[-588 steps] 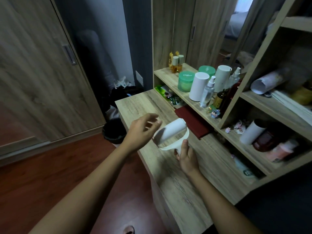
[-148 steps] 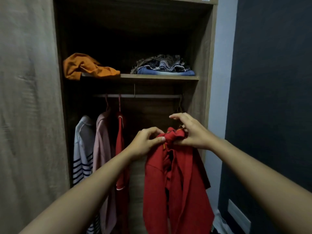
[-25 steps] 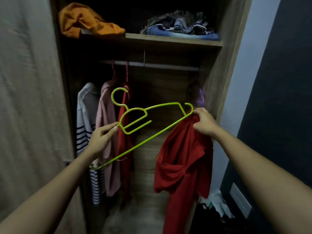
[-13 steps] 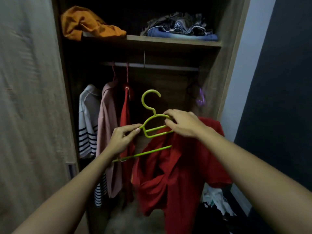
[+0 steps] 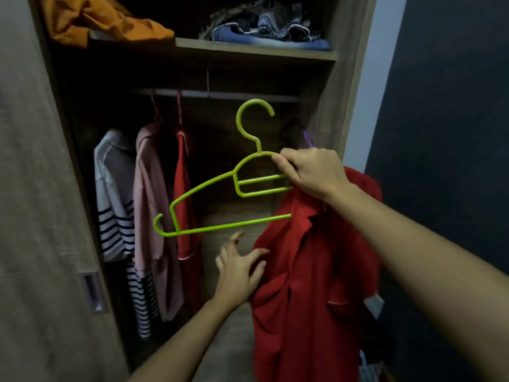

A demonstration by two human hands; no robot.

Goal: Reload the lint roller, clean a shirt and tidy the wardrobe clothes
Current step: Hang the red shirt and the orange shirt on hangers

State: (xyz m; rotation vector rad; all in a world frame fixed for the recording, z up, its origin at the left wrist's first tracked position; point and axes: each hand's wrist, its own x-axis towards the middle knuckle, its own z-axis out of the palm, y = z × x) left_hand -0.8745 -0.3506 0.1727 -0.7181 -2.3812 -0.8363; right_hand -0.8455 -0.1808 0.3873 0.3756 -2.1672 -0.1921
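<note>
I stand before the open wardrobe. My right hand (image 5: 311, 173) grips a lime-green plastic hanger (image 5: 220, 188) near its neck, hook upward, below the rail (image 5: 220, 94). A red shirt (image 5: 311, 285) hangs from the same hand and drapes down on the right, hiding the hanger's right end. My left hand (image 5: 239, 268) is lower, fingers spread and relaxed, touching the shirt's left edge and holding nothing. The lint roller is not in view.
On the rail hang a striped white top (image 5: 115, 194), a pink garment (image 5: 154, 205) and a red one (image 5: 183, 188). The shelf (image 5: 248, 49) above carries an orange cloth (image 5: 104, 20) and a folded blue pile (image 5: 264, 26). A wooden sliding door (image 5: 35, 216) stands left.
My left hand let go of the hanger's left end and dropped to the red shirt. My right hand lifted the hanger up and right, with the shirt hanging lower beneath it.
</note>
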